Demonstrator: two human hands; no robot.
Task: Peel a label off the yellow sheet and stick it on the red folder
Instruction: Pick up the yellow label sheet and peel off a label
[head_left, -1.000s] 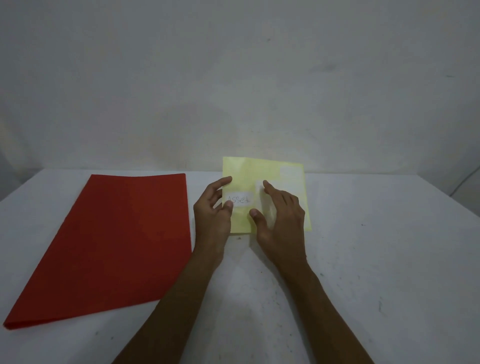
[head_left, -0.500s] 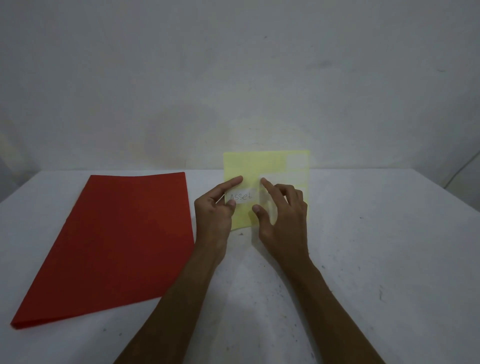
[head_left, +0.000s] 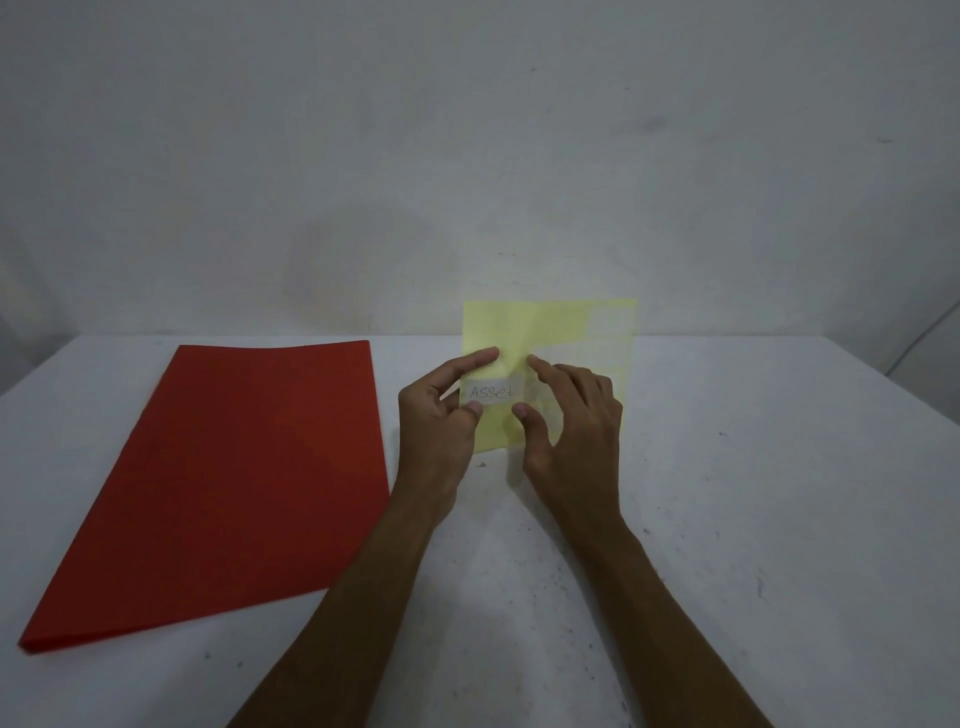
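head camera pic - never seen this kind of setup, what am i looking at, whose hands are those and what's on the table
This is no machine. A person wears a wide-angle camera on the head, looking forward and down, so the two bare arms reaching in from the bottom are their own. On the white table a red folder lies flat at the left. Both hands hold up a yellow sheet, tilted toward the camera. The left hand pinches its left edge beside a white label with "Asset" handwritten on it. The right hand has finger and thumb at the label's right end. The label looks not yet peeled off.
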